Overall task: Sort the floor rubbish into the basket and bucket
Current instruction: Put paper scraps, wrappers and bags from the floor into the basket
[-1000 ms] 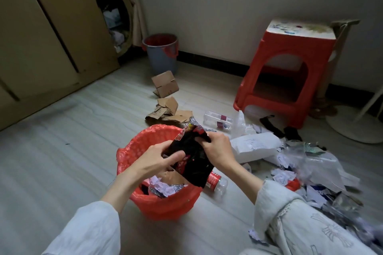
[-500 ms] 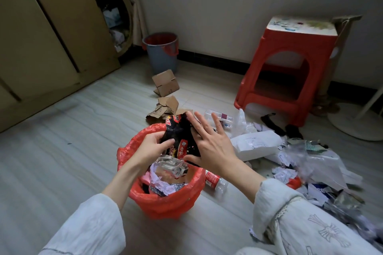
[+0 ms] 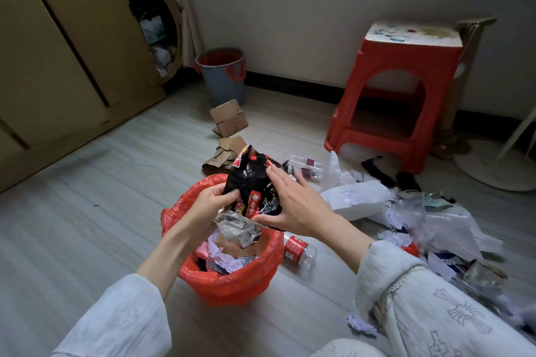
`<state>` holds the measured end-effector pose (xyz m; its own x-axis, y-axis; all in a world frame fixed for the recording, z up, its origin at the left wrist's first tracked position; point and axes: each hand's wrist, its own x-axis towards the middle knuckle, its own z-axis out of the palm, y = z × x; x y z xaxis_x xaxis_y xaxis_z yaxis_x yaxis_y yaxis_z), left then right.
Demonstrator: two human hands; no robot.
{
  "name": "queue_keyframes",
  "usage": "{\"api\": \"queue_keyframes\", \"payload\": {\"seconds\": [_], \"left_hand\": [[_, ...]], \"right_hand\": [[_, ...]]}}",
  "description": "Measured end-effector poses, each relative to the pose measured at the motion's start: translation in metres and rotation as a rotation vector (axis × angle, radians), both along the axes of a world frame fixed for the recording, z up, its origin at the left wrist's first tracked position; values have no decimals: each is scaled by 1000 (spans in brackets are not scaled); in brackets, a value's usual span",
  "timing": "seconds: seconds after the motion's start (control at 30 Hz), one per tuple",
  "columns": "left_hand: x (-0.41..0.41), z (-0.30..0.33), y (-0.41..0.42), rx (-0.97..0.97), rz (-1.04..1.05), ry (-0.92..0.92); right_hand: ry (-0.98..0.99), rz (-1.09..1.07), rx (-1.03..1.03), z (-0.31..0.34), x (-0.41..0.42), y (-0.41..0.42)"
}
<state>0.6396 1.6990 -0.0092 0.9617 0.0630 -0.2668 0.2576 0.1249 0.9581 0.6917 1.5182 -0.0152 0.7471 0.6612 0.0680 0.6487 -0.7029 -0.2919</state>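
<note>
One black-and-red wrapper [image 3: 255, 185] is held above the basket [image 3: 229, 284], which is lined with a red bag and sits on the floor directly in front of the person. The left hand [image 3: 208, 203] is closed on the wrapper's lower left edge, fingers curled round it. The right hand [image 3: 293, 203] is laid flat against the wrapper's right side with fingers spread wide — pressing rather than gripping, the thumb tucked under the lower edge. A crumpled piece of clear plastic [image 3: 237, 229] hangs just below the wrapper, over the basket's mouth; which hand, if either, has it cannot be told. Inside the basket, scraps of white paper and foil are seen.

One grey bucket [image 3: 222, 78] with a red liner stands by the far wall, well apart from the basket. Between the two, two cardboard pieces lie on the floor: a folded box [image 3: 229, 117] and a torn, flattened one [image 3: 222, 153]. One bottle [image 3: 298, 249] with a red label lies just beside the basket on its right. Further right, a loose heap [image 3: 420, 211] of paper and plastic bags is spread across the floor — its items cannot be counted. One red stool [image 3: 406, 90] stands against the wall behind the heap.
</note>
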Motion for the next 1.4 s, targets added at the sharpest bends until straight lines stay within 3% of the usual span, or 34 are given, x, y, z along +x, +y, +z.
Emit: {"api": "queue_keyframes", "payload": {"seconds": [0.13, 0.23, 0.43, 0.57, 0.63, 0.8, 0.97, 1.17, 1.3, 1.4], "left_hand": [[1, 3, -4, -140, -37, 10], [2, 2, -11, -100, 69, -4], [2, -7, -14, 663, 279, -119], [3, -3, -7, 1156, -40, -282], [6, -2, -3, 1282, -130, -391], [6, -4, -16, 1287, 46, -360], [9, -15, -24, 1152, 311, -160], [8, -18, -18, 1025, 88, -192], [6, -23, -22, 931, 9, -158], [3, -25, -30, 847, -88, -119]], "right_hand": [[194, -25, 205, 7, -7, -2], [184, -71, 252, 12, -10, 1], [45, -211, 184, 7, -8, -1], [22, -200, 207, 10, -7, -3], [-6, -181, 202, 11, -10, -4], [12, -275, 202, 8, -11, 0], [427, -273, 364, -5, -15, 15], [843, -233, 492, -1, -12, 12], [959, -262, 587, -5, -10, 5], [1085, -357, 783, -10, -3, 3]]}}
